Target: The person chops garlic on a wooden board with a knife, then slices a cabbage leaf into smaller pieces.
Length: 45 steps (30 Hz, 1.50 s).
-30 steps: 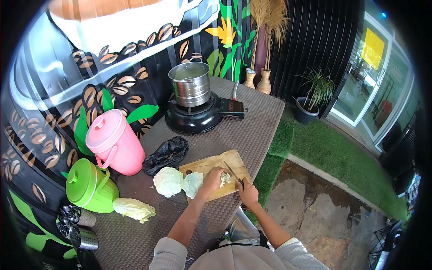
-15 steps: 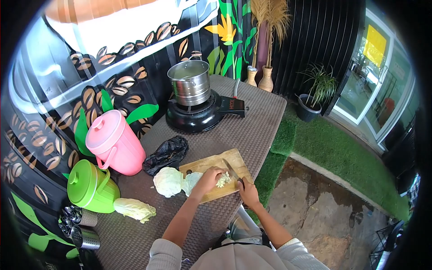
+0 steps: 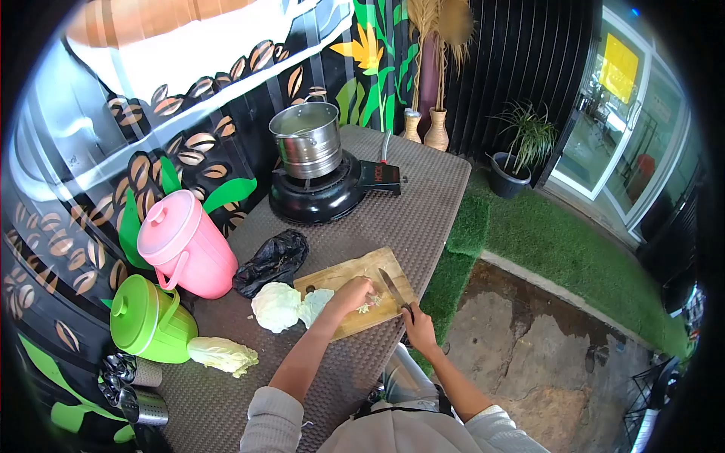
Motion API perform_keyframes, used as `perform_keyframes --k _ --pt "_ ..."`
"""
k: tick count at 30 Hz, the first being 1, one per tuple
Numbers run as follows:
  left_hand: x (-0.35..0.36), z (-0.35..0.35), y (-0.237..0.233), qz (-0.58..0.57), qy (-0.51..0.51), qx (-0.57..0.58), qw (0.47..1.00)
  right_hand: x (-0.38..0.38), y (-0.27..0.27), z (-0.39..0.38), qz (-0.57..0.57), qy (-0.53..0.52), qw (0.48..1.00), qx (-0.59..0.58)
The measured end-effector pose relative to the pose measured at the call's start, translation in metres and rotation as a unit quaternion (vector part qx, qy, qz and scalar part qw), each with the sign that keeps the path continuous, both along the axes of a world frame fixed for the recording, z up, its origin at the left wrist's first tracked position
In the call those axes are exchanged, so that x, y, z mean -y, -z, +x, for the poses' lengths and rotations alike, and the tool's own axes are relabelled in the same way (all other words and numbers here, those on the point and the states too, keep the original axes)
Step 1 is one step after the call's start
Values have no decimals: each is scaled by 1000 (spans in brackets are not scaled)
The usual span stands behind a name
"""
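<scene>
My right hand grips the dark handle of a knife, its blade pointing away over the right side of the wooden cutting board. On the board, my left hand is closed over chopped cabbage, with loose bits showing below the fingers. How much the fingers hold is hidden. A cut piece of cabbage lies at the board's left edge, partly behind my left wrist. Beside it sits a pale round cabbage. Further left is a napa cabbage.
A steel pot stands on a black portable gas stove at the back of the woven-topped table. A black plastic bag, a pink jug, a green jug and metal utensil holders line the left side.
My left hand has closed over the chopped cabbage, and less of the pile shows. The knife has moved slightly away from the pile to the right. The view has shifted a little.
</scene>
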State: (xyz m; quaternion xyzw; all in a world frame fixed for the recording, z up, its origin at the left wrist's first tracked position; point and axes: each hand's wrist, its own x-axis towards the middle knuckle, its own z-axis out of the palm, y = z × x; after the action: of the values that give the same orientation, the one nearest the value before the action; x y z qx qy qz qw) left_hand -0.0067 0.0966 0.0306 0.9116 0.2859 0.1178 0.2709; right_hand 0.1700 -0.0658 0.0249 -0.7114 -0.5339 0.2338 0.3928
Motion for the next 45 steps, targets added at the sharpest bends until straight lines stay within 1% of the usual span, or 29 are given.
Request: perform_keyframes --k 1,3,4,6,7,9,10,12,13,15,16,17,18,22,24,25,27,29,31,32,33,36,39,41,45 --pt "2 0 -1 0 1 0 1000 1 2 0 -4 -2 1000 2" --pt "9 1 0 -7 -58 21 998 5 7 -2 -8 -3 1000 3" --pt "11 1 2 -7 -58 21 998 6 10 -3 -6 -4 1000 1" --pt "16 2 6 13 -96 75 992 8 14 -6 -3 -5 1000 -1" --pt "18 4 7 13 -96 75 993 9 15 -7 -2 -1 1000 -9" --pt "21 9 10 -7 -170 82 982 10 16 -7 0 3 1000 -16" --pt "20 11 11 -7 -169 82 982 11 15 -7 -5 7 1000 -21" --pt "17 14 10 -42 -196 75 977 12 12 -6 -11 12 1000 -25" --pt "16 16 8 -42 -195 75 977 13 9 -5 -20 12 999 -33" --pt "13 19 3 -79 -194 117 971 13 6 -2 -29 14 999 -42" --pt "12 20 0 -79 -193 118 971 14 6 -1 -4 16 999 -44" --pt "11 22 -4 -77 -179 145 970 14 6 0 22 18 998 -47" --pt "10 22 -6 -75 -164 172 968 14 8 1 23 18 998 -47" --pt "7 17 -18 -97 -171 180 964 11 4 3 16 30 997 -70" --pt "5 6 -19 -109 -137 151 973 13 4 3 15 35 996 -76" --pt "3 0 -17 -110 -138 151 973 12 6 3 6 32 997 -73" --pt "0 -11 -18 -180 -126 193 956 10 10 4 -2 28 997 -69" --pt "0 -17 -22 -176 -125 208 954 9 20 3 35 27 997 -56" --pt "-4 -19 -31 -214 -149 209 943 7 30 5 26 27 997 -62" --pt "-7 -16 -36 -181 -155 200 950 6 34 6 19 26 997 -67" --pt "-11 -12 -40 -181 -154 199 951 5 36 6 19 28 997 -67" --pt "-21 7 -50 -142 -150 247 947 3 40 7 29 26 997 -71" --pt "-27 28 -55 -110 -155 268 944 2 39 8 49 30 996 -66" --pt "-34 38 -34 -105 -160 275 942 4 28 7 47 45 994 -84" --pt "-24 43 -10 -79 -185 309 929 5 32 13 37 46 996 -65"
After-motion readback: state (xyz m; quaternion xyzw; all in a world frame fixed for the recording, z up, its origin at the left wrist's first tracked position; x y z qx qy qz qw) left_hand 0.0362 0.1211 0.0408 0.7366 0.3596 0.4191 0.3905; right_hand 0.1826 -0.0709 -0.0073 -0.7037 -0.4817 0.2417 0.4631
